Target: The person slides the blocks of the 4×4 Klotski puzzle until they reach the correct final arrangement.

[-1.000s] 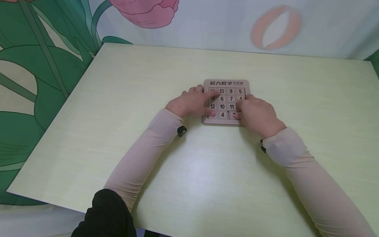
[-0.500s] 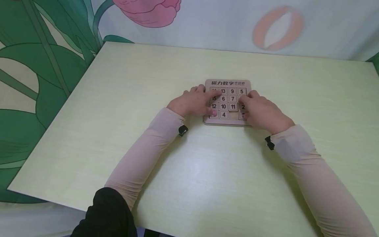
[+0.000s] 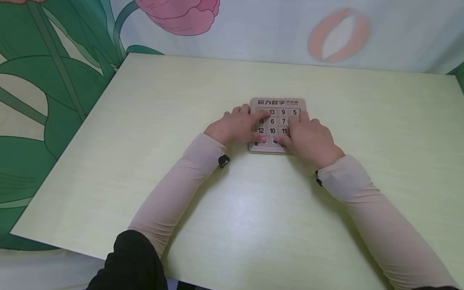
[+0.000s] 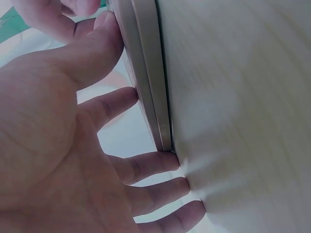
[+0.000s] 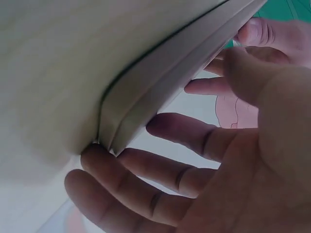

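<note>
Find the flat, pinkish-beige, round-cornered board [image 3: 266, 150] on the pale yellow-green tabletop [image 3: 181, 92], set between both hands and filled with square, black-numbered tiles [image 3: 272, 130]. Note the left hand [image 3: 237, 125] at its left side, with fingers spread and nearly straight, touching the upper-left tiles with the index and the lower-left with the thumb. Note also the right hand [image 3: 312, 140], with fingers loosely bent and thumb apart from index, resting over the right-hand tiles and edge, not wrapped round the board. Cannot tell exactly which tile lies under that thumb.

Looks stiff, light and fairly sturdy, probably hard plastic. Expect smooth tiles, likely to slide under gentle fingertip pressure and to bind if pressed hard. Might skid on the smooth tabletop; brace by the side edges. To lift, pinch both side edges, keeping clear of the tiles.
</note>
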Tool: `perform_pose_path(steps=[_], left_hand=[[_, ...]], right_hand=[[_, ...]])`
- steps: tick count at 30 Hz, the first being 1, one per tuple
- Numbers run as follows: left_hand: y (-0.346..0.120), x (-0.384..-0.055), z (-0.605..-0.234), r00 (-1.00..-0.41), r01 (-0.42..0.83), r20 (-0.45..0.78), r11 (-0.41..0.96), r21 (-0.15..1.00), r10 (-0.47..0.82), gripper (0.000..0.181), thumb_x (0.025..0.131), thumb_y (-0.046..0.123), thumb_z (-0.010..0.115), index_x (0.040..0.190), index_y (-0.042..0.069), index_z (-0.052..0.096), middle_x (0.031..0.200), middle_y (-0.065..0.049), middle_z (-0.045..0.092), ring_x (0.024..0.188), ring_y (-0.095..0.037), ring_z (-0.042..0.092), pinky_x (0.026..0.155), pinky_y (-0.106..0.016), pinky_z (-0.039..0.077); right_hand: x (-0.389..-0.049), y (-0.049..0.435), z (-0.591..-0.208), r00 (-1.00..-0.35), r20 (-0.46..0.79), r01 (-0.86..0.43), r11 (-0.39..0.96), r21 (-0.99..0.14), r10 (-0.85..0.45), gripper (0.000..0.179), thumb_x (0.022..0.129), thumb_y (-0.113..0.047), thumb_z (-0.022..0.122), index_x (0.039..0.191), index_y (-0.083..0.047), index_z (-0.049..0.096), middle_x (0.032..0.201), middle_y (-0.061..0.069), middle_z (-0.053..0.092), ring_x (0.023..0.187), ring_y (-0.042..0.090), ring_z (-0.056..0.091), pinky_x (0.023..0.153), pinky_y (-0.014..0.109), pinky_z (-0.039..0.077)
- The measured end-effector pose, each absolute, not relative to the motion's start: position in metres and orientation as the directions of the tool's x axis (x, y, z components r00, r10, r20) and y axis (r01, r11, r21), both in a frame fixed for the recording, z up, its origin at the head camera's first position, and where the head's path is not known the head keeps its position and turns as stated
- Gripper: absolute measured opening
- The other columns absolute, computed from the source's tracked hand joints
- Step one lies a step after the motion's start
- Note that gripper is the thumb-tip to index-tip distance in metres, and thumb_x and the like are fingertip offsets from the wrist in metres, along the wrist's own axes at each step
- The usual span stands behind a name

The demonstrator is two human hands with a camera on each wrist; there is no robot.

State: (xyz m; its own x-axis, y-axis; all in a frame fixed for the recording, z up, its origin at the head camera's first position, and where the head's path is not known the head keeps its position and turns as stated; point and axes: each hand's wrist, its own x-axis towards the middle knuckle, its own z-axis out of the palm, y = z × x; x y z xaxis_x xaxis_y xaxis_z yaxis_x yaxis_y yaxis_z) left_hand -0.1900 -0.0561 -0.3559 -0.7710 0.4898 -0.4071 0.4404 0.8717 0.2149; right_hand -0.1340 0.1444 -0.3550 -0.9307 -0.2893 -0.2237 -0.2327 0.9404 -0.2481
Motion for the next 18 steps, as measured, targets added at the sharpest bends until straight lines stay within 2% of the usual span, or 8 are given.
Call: perform_pose_path(steps=[5, 8, 12, 18], left_hand=[[-0.056, -0.189, -0.357, -0.776, 0.445, -0.396, 0.871, 0.208, 0.491, 0.079, 0.094, 0.061, 0.059, 0.161, 0.037, 0.024, 0.144, -0.018, 0.036, 0.130, -0.034, 0.039, 0.103, -0.055, 0.036], [-0.056, -0.189, -0.357, -0.778, 0.446, -0.393, 0.871, 0.205, 0.491, 0.079, 0.094, 0.061, 0.059, 0.161, 0.037, 0.024, 0.144, -0.018, 0.036, 0.130, -0.035, 0.039, 0.103, -0.055, 0.036], [-0.056, -0.189, -0.358, -0.777, 0.445, -0.395, 0.872, 0.204, 0.489, 0.080, 0.093, 0.062, 0.059, 0.160, 0.037, 0.024, 0.143, -0.018, 0.037, 0.130, -0.034, 0.039, 0.103, -0.054, 0.036], [-0.054, -0.187, -0.357, -0.785, 0.442, -0.385, 0.875, 0.199, 0.484, 0.079, 0.093, 0.064, 0.058, 0.160, 0.035, 0.026, 0.143, -0.018, 0.038, 0.128, -0.034, 0.040, 0.104, -0.055, 0.035]], right_hand=[[-0.133, 0.145, -0.353, -0.926, -0.220, -0.247, 0.934, -0.259, -0.306, 0.043, 0.101, -0.039, 0.062, 0.112, 0.002, 0.052, 0.104, 0.020, 0.043, 0.084, 0.041, 0.053, 0.064, 0.051, 0.048], [-0.136, 0.148, -0.350, -0.920, -0.231, -0.253, 0.929, -0.268, -0.317, 0.035, 0.101, -0.031, 0.064, 0.113, 0.001, 0.054, 0.106, 0.021, 0.043, 0.084, 0.040, 0.054, 0.064, 0.050, 0.048], [-0.138, 0.151, -0.349, -0.912, -0.247, -0.258, 0.925, -0.278, -0.328, 0.036, 0.100, -0.026, 0.065, 0.120, 0.001, 0.054, 0.109, 0.021, 0.042, 0.085, 0.038, 0.054, 0.067, 0.049, 0.048], [-0.139, 0.155, -0.350, -0.909, -0.232, -0.276, 0.917, -0.289, -0.347, 0.036, 0.100, -0.025, 0.064, 0.122, 0.002, 0.054, 0.112, 0.023, 0.042, 0.088, 0.039, 0.053, 0.070, 0.050, 0.049]])
